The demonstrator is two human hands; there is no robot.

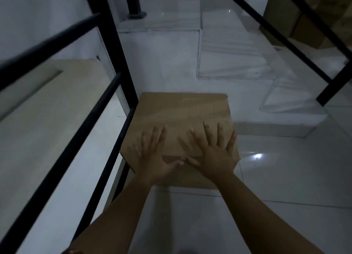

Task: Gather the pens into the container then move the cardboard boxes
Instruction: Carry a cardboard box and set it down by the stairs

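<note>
A closed brown cardboard box lies on the white tiled floor in the middle of the head view, right beside a black rack leg. My left hand presses flat on the near part of its top, fingers spread and straight. My right hand lies flat next to it on the box's near right part, fingers also spread. The two thumbs nearly meet at the near edge. No pens or container are in view.
A black metal rack with pale shelves runs along the left. A second black frame crosses the upper right, with more cardboard boxes stacked behind it. A black post base stands far back. White floor tiles surround the box.
</note>
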